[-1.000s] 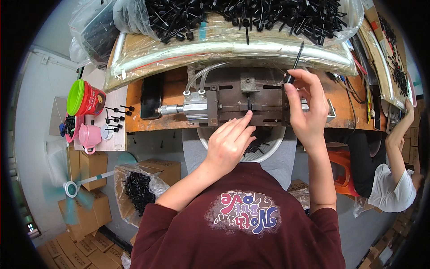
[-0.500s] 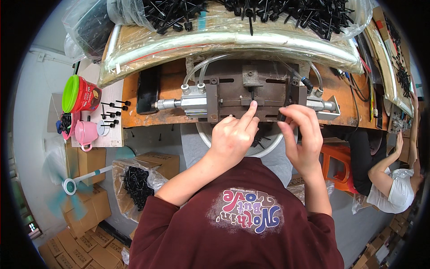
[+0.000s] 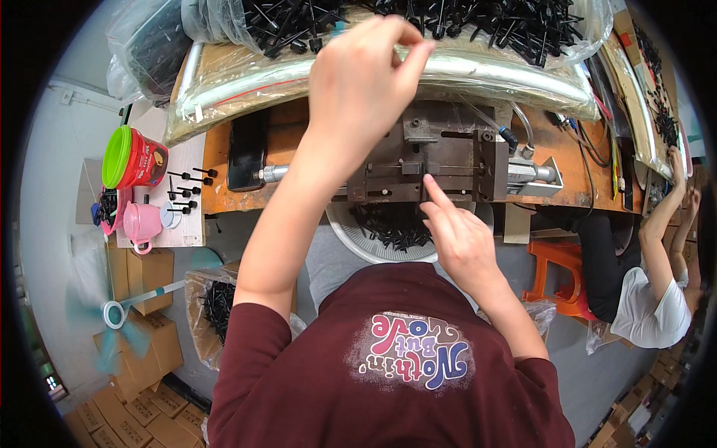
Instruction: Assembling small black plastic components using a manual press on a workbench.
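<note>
My left hand (image 3: 366, 75) is raised over the far side of the bench, at the near edge of a heap of black stemmed plastic parts (image 3: 523, 30). Its fingers are curled and blurred, and their tips are partly hidden. At the middle of the dark metal fixture (image 3: 452, 160), my right hand (image 3: 461, 243) has its index finger and thumb at a slim black stemmed part (image 3: 423, 191), which appears gripped between them. The part stands against a small metal block (image 3: 410, 169) on the fixture. Below, a white basket (image 3: 340, 235) holds many similar black parts.
An air cylinder (image 3: 530, 173) flanks the fixture on the right. A black phone-like slab (image 3: 247, 153) lies on the left. Beyond are a red tub (image 3: 151, 158) and pink cup (image 3: 142, 222). A plastic-wrapped light edge (image 3: 515, 75) borders the heap. Another person (image 3: 657, 302) works at right.
My left hand has left the fixture and moved up and away to the heap. My right hand has moved left to the fixture's middle with a black part. More of the basket shows.
</note>
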`<action>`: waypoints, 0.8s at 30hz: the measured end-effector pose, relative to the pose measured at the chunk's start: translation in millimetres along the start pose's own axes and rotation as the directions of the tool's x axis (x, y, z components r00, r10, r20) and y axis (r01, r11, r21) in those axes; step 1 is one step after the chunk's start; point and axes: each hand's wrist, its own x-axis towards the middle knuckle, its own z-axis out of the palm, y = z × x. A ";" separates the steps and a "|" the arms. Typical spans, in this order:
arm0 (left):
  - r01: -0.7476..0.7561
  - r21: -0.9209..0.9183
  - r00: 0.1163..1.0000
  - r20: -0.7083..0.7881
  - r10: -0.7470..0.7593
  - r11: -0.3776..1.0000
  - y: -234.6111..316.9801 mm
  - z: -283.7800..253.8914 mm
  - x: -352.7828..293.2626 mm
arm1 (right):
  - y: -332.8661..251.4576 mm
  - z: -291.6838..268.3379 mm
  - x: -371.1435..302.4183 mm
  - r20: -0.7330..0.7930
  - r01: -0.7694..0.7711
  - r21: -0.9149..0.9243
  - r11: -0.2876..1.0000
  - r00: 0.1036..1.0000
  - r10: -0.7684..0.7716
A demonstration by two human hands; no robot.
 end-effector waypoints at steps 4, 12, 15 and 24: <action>0.183 0.200 0.956 0.194 -0.222 0.963 -9.8 35.8 38.3 | -7.1 7.4 12.1 -0.006 0.067 -0.182 0.981 0.998 -0.069; 0.118 0.341 0.942 0.259 -0.214 0.933 -31.6 39.1 47.5 | -12.3 -1.0 17.9 0.091 -0.009 -0.167 0.986 0.996 0.024; 0.009 0.222 0.975 0.214 -0.058 0.975 -26.5 11.6 39.8 | -11.5 -2.4 19.9 0.114 -0.007 -0.165 0.986 0.993 0.026; -0.158 -0.101 0.965 0.194 0.175 0.982 27.4 -54.4 -28.5 | 46.4 -54.1 115.5 -0.225 0.083 -0.265 0.961 0.963 -0.145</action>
